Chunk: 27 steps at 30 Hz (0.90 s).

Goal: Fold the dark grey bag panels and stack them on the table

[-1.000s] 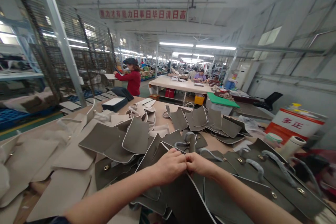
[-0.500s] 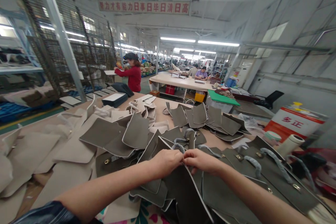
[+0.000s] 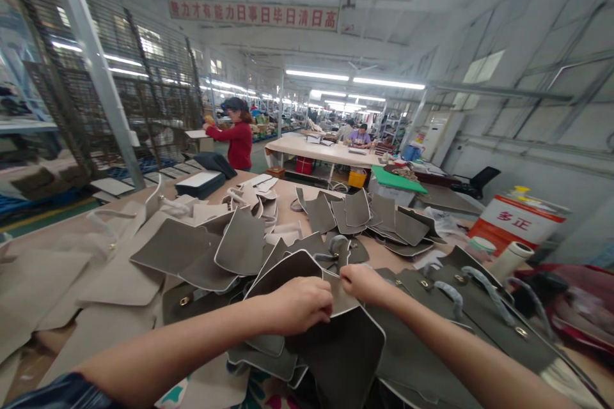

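Note:
My left hand (image 3: 301, 304) and my right hand (image 3: 363, 284) both grip a dark olive leather panel (image 3: 341, 348) with pale edge trim, lifted a little above a heap of similar panels on the long worktable (image 3: 288, 203). The left hand pinches its upper left part, the right hand holds its top edge. Finished olive bag fronts with handles (image 3: 472, 319) lie just to the right of my right forearm.
Beige leather pieces (image 3: 119, 281) cover the table's left side, more olive panels (image 3: 369, 217) lie farther back. A white roll (image 3: 509, 259) and a red-and-white box (image 3: 515, 222) stand at the right. A person in red (image 3: 238, 137) works beyond the table.
My hands, pressed together before, have drawn slightly apart and pulled the olive panel up and open, so its curved trimmed edge now shows. The view shifted slightly left.

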Each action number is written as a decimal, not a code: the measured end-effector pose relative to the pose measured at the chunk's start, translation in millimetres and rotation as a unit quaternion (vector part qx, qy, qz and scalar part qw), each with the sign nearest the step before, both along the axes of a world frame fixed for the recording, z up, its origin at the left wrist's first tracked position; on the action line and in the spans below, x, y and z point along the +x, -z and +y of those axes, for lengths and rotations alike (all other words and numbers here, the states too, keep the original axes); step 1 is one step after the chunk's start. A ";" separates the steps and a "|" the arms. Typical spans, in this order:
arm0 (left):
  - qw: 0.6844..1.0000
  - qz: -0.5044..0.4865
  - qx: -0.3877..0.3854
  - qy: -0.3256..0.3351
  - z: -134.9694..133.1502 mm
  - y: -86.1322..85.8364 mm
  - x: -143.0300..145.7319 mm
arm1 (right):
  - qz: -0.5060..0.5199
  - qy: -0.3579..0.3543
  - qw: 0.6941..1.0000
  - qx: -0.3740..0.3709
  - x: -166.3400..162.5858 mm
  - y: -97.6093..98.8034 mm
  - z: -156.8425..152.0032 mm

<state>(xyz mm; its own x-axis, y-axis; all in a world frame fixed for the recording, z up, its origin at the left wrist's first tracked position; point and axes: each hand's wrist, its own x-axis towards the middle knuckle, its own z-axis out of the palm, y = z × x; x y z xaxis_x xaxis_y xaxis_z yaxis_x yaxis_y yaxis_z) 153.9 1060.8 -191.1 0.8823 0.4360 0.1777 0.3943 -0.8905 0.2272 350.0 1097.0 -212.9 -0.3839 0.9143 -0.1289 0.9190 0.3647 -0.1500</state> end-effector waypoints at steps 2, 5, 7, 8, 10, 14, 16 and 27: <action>0.999 -0.013 -0.019 0.022 -5.6 -11.3 -3.9 | -0.008 -0.008 1.000 -0.007 2.9 1.0 3.0; 0.999 -0.024 -0.023 0.019 -9.4 -17.3 -7.7 | 0.000 -0.022 1.000 -0.019 2.7 2.4 0.8; 0.999 -0.030 -0.019 0.000 -8.5 -14.2 -9.2 | 0.014 -0.031 0.999 -0.022 0.3 0.0 -5.1; 0.999 -0.034 -0.016 -0.014 -7.3 -11.6 -9.9 | 0.029 -0.034 0.999 -0.019 -1.3 -2.9 -9.4; 0.997 -0.045 -0.008 -0.055 -4.1 -6.4 -11.8 | 0.080 -0.033 0.996 -0.014 -4.4 -11.8 -20.8; 0.990 -0.064 0.002 -0.127 1.1 0.7 -14.9 | 0.174 -0.059 0.983 -0.023 -8.8 -30.6 -48.0; 0.988 -0.069 0.011 -0.141 1.8 3.1 -14.4 | 0.134 -0.082 0.988 0.001 -9.9 -33.5 -57.2; 0.977 -0.093 0.056 -0.185 30.4 -2.5 -48.9 | -0.019 -0.126 0.977 0.169 22.0 -49.6 -37.3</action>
